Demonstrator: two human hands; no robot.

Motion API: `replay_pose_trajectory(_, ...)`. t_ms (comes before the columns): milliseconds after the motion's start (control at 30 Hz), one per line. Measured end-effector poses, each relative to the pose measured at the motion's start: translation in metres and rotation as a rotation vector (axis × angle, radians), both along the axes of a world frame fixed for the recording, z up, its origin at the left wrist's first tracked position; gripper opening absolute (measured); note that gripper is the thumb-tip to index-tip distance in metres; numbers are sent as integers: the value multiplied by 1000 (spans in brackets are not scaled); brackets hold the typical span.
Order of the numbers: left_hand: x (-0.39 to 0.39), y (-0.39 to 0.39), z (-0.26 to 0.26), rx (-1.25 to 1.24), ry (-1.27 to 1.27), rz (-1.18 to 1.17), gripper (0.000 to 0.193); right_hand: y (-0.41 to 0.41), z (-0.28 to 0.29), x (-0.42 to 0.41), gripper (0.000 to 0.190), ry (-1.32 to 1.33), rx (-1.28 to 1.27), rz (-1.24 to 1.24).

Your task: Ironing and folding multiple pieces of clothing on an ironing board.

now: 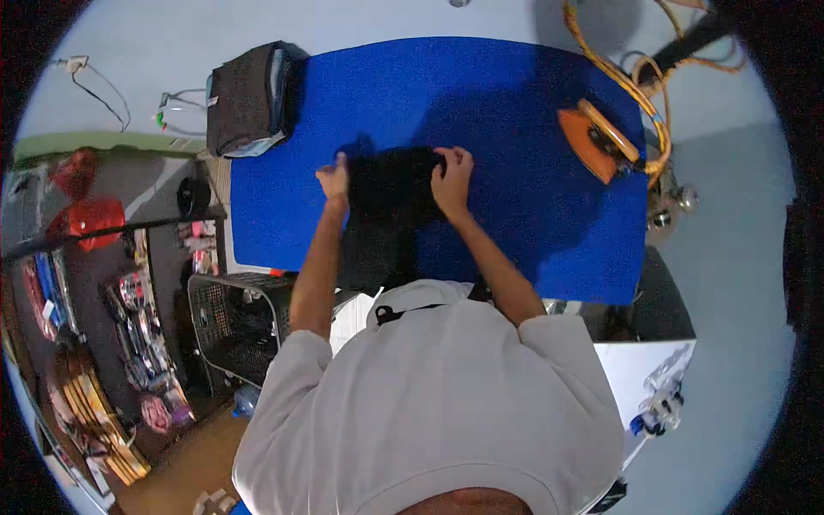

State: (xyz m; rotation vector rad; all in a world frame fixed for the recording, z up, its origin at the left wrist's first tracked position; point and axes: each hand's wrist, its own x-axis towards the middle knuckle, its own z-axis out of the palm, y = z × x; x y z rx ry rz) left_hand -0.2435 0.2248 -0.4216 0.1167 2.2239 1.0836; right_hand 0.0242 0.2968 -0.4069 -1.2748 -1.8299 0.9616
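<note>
A black cloth garment (393,187) lies over a blue-covered ironing surface (277,212) and runs down toward my body. Its dark fabric merges with shadow, so its exact outline is hard to make out. At its far left corner, my left hand (333,180) pinches the edge between thumb and fingers. My right hand (453,183) grips the far right corner with bent fingers. To the right rests an electric iron (586,145) with an orange body and a wooden handle, apart from both hands.
A stack of folded dark clothes (241,100) sits at the far left corner. The iron's yellowish cord (611,71) loops at the far right. Below left are a dark plastic basket (235,322) and shelves (84,309) of assorted goods. A white cabinet (637,367) stands at right.
</note>
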Motion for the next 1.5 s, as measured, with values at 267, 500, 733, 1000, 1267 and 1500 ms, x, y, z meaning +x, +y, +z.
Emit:
replay_pose_trajectory(267,112,-4,8,99,1137,-1122,37,-34,-24,27,40,-392,467,221)
replay_pose_trajectory(500,115,4,8,-187,1173,-1178,57,-37,5,51,26,-383,8,143)
replay_pose_trajectory(733,126,11,3,-74,1064,-1242,67,-55,-2,52,26,-407,58,206)
replay_pose_trajectory(1000,139,22,19,-176,1060,-1289,72,-56,-3,78,21,-373,66,210)
replay_pose_trajectory(1267,123,71,21,178,1055,-1236,36,-46,7,62,22,-364,41,129)
replay_pose_trajectory(1500,128,111,17,110,537,-1404,22,-54,-5,61,18,-428,12,167)
